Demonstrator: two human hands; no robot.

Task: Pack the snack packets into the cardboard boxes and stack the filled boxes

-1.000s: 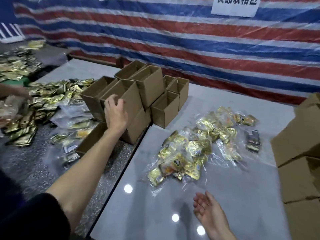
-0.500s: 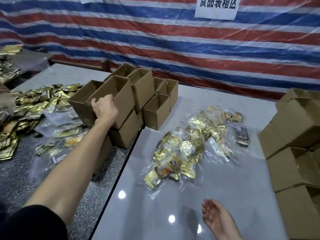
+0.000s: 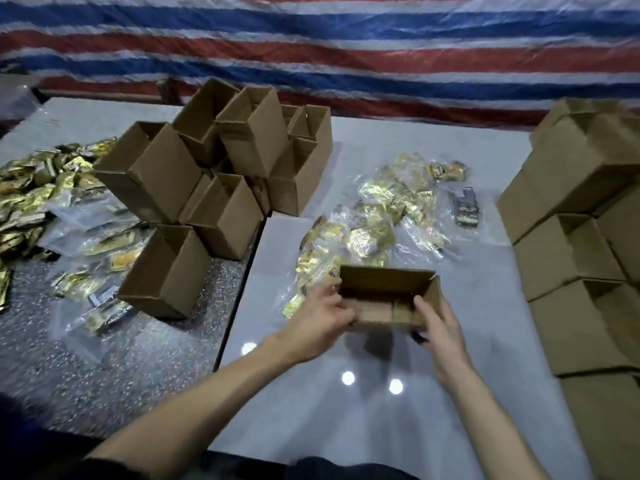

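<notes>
an open cardboard box (image 3: 388, 296) is held at the near middle of a glossy white table (image 3: 381, 410), its mouth turned up towards the camera and nothing seen inside but the bottom flaps. the left hand (image 3: 318, 317) is clamped on the box's left end and the right hand (image 3: 436, 327) on its right end, thumb at the rim. half a second earlier the left hand was reaching into the pile of empty boxes (image 3: 214, 174) at far left while the right hand lay empty, palm up. a fresh box has thus been fetched and brought in front of the person. filling appears ready to start, with nothing yet packed in this one.

just beyond the box, touching its far left corner, lies a heap of gold snack packets (image 3: 377, 230) in clear bags. more gold packets (image 3: 31, 188) are spread over a dark speckled table (image 3: 104, 358) at left. a stack of boxes (image 3: 571, 265) stands at right, cut off by the frame edge. whether these are filled cannot be told. a striped tarpaulin (image 3: 311, 46) hangs behind.

the view is blurred by motion. it cannot be told whether the held box rests on the table or hangs just above it. the right fingers are hidden behind the box, and packet print is unreadable.
</notes>
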